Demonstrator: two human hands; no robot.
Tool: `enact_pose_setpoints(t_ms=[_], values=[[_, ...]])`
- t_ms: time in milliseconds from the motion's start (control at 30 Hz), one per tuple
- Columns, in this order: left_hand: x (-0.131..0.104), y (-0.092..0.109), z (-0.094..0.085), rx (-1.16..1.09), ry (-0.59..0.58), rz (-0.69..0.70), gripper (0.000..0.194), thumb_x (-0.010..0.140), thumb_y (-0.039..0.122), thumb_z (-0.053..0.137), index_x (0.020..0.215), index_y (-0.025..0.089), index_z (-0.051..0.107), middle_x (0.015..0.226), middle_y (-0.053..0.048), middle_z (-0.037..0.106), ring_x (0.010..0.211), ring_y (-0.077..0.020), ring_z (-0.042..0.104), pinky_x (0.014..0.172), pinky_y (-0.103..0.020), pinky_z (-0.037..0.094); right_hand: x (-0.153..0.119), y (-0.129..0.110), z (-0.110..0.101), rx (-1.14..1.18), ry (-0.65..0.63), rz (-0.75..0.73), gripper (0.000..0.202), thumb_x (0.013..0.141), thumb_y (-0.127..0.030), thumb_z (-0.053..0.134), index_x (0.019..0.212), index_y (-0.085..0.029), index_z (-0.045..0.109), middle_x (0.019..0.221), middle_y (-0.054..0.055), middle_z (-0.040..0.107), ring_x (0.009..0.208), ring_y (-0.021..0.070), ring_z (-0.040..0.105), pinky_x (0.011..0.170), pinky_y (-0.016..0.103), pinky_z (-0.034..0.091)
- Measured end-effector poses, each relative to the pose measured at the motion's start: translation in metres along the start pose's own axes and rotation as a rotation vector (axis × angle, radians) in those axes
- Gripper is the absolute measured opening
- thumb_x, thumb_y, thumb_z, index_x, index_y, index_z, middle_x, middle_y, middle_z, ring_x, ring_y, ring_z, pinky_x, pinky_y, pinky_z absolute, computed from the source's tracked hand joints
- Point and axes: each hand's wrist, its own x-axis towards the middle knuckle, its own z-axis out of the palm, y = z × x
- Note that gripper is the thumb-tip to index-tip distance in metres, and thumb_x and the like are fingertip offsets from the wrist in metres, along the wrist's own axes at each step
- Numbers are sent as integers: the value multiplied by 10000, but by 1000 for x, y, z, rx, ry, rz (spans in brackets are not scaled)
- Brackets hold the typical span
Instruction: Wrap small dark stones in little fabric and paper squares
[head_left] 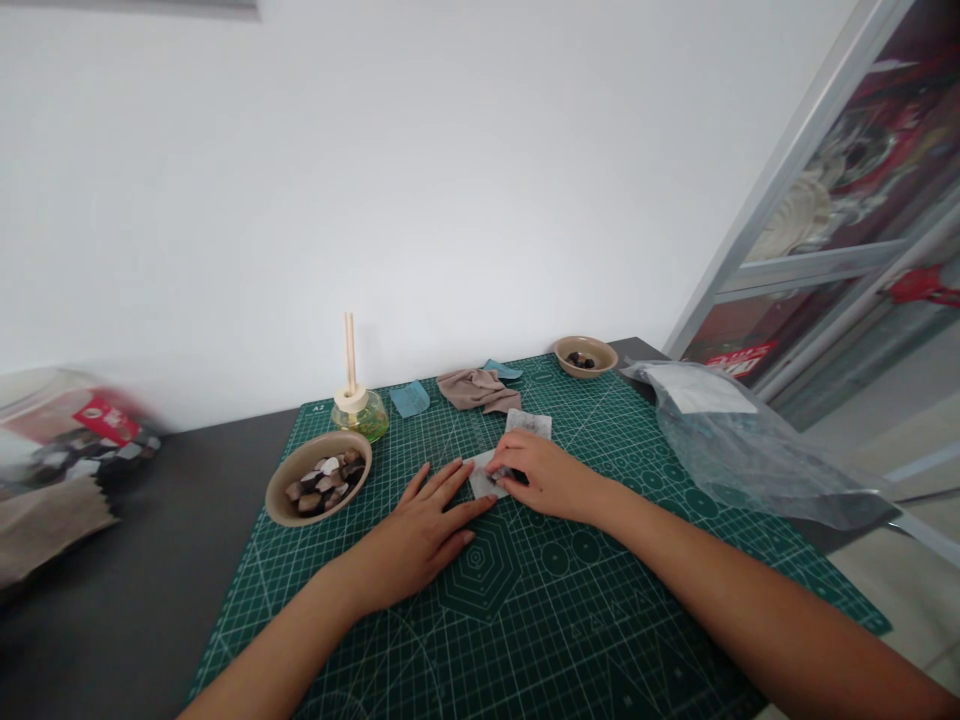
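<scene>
A light grey square [484, 482] lies on the green cutting mat [555, 610]. My left hand [424, 530] is spread flat, its fingertips at the square's left edge. Pinched over the same square, my right hand [536, 475] has a small dark stone [496, 477] at its fingertips, partly hidden by them. Just behind sits a second grey square [529, 424] with dark smudges. To the left, a tan bowl [277, 490] holds several brown, black and white stones. A smaller tan bowl [604, 360] with a few dark stones stands at the back right.
A diffuser bottle [360, 415] with sticks stands behind the large bowl. Blue cloth [409, 399] and brown cloth [476, 388] lie near the wall. A clear plastic bag [720, 440] is at the right. A bag of stones [82, 450] and brown paper [52, 520] are at the left.
</scene>
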Motion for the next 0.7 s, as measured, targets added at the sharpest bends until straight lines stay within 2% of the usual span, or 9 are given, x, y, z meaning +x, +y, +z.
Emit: enact_pose_setpoints(t_ms=[200,467,700], values=[[0,-1,2,-1,25,12,473,976,248,406,1424,362,304,1547,-24,158,1408,-260,134,1110,-537,146,0,2,2,-52,-1,-6,205,825,-88,549,987,-136,664,937,89,597,912,203,541,825,346,459],[0,0,-1,7,2,12,447,987,256,372,1423,338,319,1542,-53,172,1407,-275,130,1097,-561,161,2,6,-2,-80,129,54,223,833,-94,526,1015,-130,649,924,85,581,867,193,548,782,330,471],[0,-5,8,63,56,28,457,992,256,354,1433,358,288,1548,-36,144,1400,-284,166,1084,-577,186,1,13,-5,-118,182,105,194,809,-90,537,952,-125,662,912,77,597,867,189,567,788,307,473]])
